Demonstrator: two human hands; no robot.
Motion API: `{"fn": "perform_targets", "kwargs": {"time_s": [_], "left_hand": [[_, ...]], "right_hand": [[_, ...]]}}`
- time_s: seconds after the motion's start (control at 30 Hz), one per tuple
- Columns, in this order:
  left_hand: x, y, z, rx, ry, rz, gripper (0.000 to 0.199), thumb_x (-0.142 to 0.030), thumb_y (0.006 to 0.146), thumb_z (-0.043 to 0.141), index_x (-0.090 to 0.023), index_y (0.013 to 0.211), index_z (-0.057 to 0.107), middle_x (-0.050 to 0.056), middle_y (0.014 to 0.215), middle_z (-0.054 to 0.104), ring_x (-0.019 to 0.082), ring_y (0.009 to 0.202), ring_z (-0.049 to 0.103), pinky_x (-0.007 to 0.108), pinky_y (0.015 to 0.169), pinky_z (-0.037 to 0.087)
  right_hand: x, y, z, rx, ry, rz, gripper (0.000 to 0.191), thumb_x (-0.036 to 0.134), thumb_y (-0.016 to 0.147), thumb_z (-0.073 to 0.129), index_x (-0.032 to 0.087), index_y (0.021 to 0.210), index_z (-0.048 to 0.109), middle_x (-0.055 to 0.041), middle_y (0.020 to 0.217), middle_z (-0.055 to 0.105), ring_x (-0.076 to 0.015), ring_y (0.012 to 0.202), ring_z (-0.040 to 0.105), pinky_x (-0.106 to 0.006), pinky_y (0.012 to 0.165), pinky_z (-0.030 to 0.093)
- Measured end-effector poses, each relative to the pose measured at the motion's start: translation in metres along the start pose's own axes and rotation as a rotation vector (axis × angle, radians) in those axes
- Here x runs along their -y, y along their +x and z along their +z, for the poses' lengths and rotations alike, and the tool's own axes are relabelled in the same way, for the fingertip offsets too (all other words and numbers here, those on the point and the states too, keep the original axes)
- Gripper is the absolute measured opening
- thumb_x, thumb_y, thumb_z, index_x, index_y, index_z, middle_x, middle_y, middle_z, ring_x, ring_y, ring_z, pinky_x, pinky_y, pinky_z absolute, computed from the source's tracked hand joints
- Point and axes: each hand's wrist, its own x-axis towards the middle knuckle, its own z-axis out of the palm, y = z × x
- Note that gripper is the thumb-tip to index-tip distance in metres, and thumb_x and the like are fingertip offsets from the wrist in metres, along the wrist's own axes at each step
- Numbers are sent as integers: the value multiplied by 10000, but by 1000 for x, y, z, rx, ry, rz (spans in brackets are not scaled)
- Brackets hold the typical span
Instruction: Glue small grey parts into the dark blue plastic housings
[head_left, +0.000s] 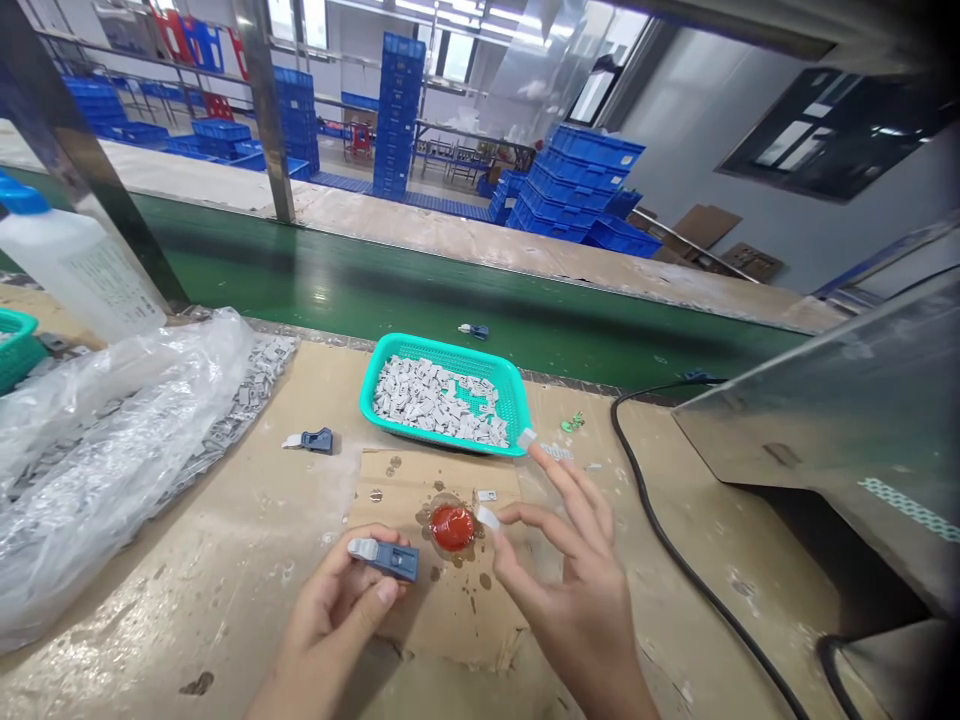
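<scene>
My left hand (337,600) grips a dark blue-grey plastic part (397,560) with a light grey end, held level above a cardboard sheet. My right hand (574,560) has its thumb and index finger curved together at a small white piece (487,517); its other fingers reach forward. Another whitish bit (527,438) shows at a forward fingertip; whether it is a piece or a covering is unclear. Between the hands is a round red, wet-looking thing (452,527) on the stained cardboard (442,630). One flat grey piece (487,495) lies just behind it.
A turquoise basket (367,400) of small light grey pieces stands ahead. Similar dark parts lie left (316,440) and on the green belt (477,331). Left are a plastic bag (150,430) of grey pieces and a bottle (82,265). A black cable (660,530) runs along the right.
</scene>
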Motion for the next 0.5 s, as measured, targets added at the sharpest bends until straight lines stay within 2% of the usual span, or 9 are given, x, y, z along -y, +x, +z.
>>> {"fn": "perform_targets", "kwargs": {"time_s": [0.17, 0.27, 0.43, 0.5], "left_hand": [[6, 3, 1, 132, 9, 31, 221, -304, 746, 577, -239, 950, 522, 21, 946, 562, 142, 868, 506, 262, 791, 373], [6, 1, 5, 174, -18, 29, 229, -318, 756, 558, -240, 965, 503, 29, 927, 546, 157, 841, 498, 300, 775, 370], [5, -5, 10, 100, -100, 1, 223, -309, 738, 578, -215, 932, 519, 39, 922, 541, 159, 833, 485, 291, 756, 369], [5, -5, 12, 109, -141, -6, 220, -292, 731, 589, -212, 922, 516, 33, 889, 539, 142, 799, 487, 269, 725, 373]], "right_hand": [[26, -9, 1, 34, 87, -45, 128, 118, 695, 490, 198, 655, 580, -27, 1317, 331, -311, 1217, 224, -526, 920, 271], [31, -14, 7, 46, 85, -91, 141, 93, 682, 483, 188, 658, 583, -23, 1331, 303, -323, 1222, 202, -520, 914, 283], [28, -18, 13, 37, 78, -165, 131, 85, 672, 483, 168, 669, 585, -63, 1330, 303, -342, 1207, 222, -537, 904, 278], [29, -19, 14, 26, 88, -174, 129, 86, 673, 486, 164, 671, 588, -75, 1322, 320, -344, 1204, 228, -543, 907, 272]]}}
